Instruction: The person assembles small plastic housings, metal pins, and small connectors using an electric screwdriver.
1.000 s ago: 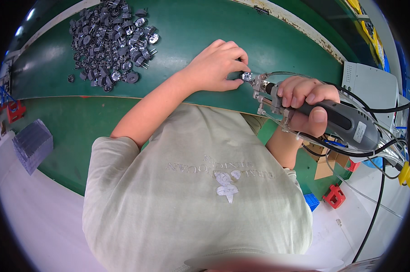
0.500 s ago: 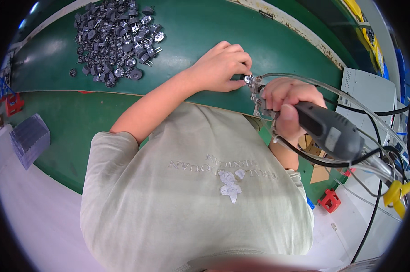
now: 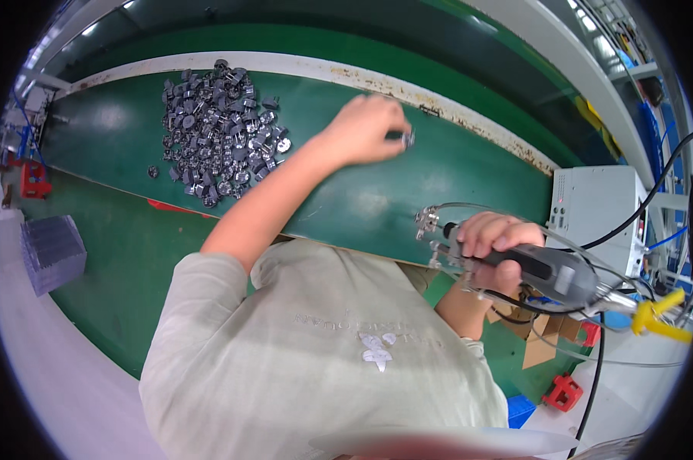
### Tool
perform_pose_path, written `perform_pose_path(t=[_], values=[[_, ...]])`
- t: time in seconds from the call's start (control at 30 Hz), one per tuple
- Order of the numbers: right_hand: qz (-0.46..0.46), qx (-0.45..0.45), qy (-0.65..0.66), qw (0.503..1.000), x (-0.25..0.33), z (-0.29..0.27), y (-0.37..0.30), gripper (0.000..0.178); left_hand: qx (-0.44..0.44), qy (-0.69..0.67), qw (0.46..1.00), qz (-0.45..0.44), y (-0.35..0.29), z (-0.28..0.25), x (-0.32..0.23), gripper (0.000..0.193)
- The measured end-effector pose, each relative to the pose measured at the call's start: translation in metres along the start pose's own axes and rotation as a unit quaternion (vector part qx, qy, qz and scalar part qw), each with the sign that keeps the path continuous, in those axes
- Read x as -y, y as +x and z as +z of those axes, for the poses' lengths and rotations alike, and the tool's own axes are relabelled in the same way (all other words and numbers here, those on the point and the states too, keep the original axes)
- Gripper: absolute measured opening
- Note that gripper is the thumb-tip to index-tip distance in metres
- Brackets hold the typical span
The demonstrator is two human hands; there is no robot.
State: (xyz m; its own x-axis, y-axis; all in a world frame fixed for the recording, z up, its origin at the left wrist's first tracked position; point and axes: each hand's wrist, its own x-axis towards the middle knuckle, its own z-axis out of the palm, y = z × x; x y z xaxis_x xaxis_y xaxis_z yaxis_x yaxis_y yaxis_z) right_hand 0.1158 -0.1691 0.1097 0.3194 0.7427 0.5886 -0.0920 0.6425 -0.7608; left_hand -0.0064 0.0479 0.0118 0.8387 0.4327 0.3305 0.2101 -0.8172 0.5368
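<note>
My left hand (image 3: 368, 130) is over the green worktop (image 3: 354, 203), closed with its fingertips pinching a small grey part with shiny metal on it (image 3: 408, 139). Most of that part is hidden by the fingers. Lower and to the right, my right hand (image 3: 500, 236) wraps round the dark grey handle of a powered screwdriver (image 3: 561, 274) with a clear feed tube. Its metal nose (image 3: 425, 222) points left and stands apart from the left hand. A heap of small grey round parts with metal pins (image 3: 224, 134) lies left of my left forearm.
A light grey box-shaped unit (image 3: 592, 211) stands at the right end of the worktop, with black cables beside it. A yellow tie (image 3: 657, 314) is wrapped on the tool's support. Below right are cardboard (image 3: 542, 345) and a red bracket (image 3: 563, 392). A grey stack (image 3: 53, 249) stands left.
My left hand has drawn away from the screwdriver's nose, farther over the worktop, with the small grey part in its fingers. My right hand keeps hold of the tool. The whole view has shifted.
</note>
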Motion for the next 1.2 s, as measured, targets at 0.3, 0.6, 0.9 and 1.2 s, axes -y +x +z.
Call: perform_pose_path(t=[0.3, 0.6, 0.9, 1.2], values=[[0.043, -0.025, -0.003, 0.999, -0.021, -0.016, -0.014, 0.037, -0.063, 0.154, 0.972, -0.165, 0.062, -0.018, 0.052, 0.076], [0.064, -0.050, 0.022, 0.996, -0.032, -0.020, -0.012, 0.036, -0.012, 0.277, 0.843, -0.461, -0.053, -0.116, 0.133, 0.073], [0.059, -0.031, 0.011, 0.998, -0.030, -0.015, -0.009, 0.036, -0.030, 0.174, 0.939, -0.295, -0.045, -0.062, 0.095, 0.051], [0.042, -0.062, -0.007, 0.997, -0.030, -0.029, -0.015, 0.039, 0.066, 0.036, 0.991, -0.107, -0.034, -0.010, 0.025, 0.035]])
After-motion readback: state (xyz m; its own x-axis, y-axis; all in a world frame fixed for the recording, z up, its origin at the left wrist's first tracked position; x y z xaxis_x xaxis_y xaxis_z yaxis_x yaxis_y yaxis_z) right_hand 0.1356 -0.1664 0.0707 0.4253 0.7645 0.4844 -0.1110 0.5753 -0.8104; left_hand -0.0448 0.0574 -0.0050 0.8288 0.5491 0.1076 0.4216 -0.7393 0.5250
